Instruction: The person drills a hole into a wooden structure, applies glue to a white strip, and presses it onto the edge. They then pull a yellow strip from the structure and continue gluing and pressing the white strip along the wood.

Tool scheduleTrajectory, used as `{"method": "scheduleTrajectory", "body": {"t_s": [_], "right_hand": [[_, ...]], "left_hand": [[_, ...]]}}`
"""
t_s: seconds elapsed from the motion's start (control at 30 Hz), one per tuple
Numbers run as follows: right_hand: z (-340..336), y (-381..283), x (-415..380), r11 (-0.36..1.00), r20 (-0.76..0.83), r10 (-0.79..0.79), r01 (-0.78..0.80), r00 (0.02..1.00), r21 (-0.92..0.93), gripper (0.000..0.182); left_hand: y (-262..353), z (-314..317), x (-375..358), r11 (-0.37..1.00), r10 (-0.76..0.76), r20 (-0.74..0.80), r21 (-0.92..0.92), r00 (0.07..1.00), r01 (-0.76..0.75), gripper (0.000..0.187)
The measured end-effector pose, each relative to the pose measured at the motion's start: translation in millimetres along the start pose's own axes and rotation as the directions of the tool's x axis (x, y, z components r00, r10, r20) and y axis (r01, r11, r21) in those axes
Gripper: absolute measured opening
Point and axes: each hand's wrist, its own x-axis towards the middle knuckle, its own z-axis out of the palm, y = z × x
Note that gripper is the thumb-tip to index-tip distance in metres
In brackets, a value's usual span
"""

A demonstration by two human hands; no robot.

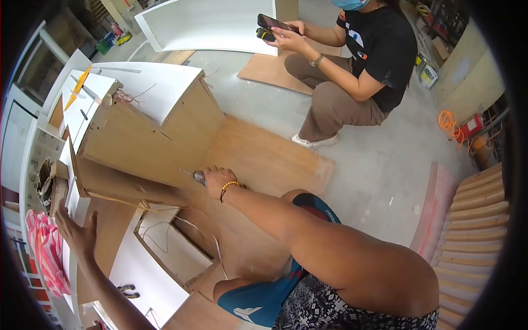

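My right hand is closed around a drill, its bit pointing left toward the bare plywood side of a white cabinet. Most of the drill is hidden in my grip. My left hand has its fingers spread at the edge of the white panel on the left, beside a pink-and-white striped cloth. Between my hands, a thin loose cable runs over an open white compartment.
A person squats ahead, holding a phone and a yellow-black tape measure. A plywood sheet lies under the cabinet. Pliers rest on a white panel. Slatted wood and an orange cord are right.
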Motion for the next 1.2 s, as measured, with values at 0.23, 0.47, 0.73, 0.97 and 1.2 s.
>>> {"method": "scheduleTrajectory", "body": {"t_s": [0.23, 0.47, 0.73, 0.97, 1.2], "right_hand": [[1.9, 2.1, -0.2, 1.0, -0.021, 0.011, -0.012, 1.0, -0.023, 0.047], [1.1, 2.4, 0.6, 1.0, -0.018, 0.011, -0.011, 1.0, -0.008, 0.048], [1.0, 1.1, 0.6, 0.999, -0.008, 0.024, -0.025, 1.0, -0.034, 0.051], [1.8, 1.2, 2.8, 0.999, -0.007, 0.024, -0.025, 1.0, -0.032, 0.051], [2.3, 0.6, 2.6, 0.999, -0.003, 0.014, -0.014, 1.0, -0.042, 0.053]], "left_hand": [[72.4, -3.5, -104.2, 0.957, -0.144, 0.115, -0.235, 0.983, 0.167, 0.063], [64.2, 52.6, -191.2, 0.836, -0.345, 0.407, -0.277, 0.846, 0.474, 0.057], [61.1, 74.2, -194.5, 0.845, -0.416, 0.417, -0.152, 0.808, 0.513, 0.048], [63.9, 88.4, -201.8, 0.894, -0.397, 0.265, -0.104, 0.879, 0.435, 0.043], [65.6, 85.1, -199.2, 0.875, -0.439, 0.279, -0.083, 0.854, 0.477, 0.043]]}}
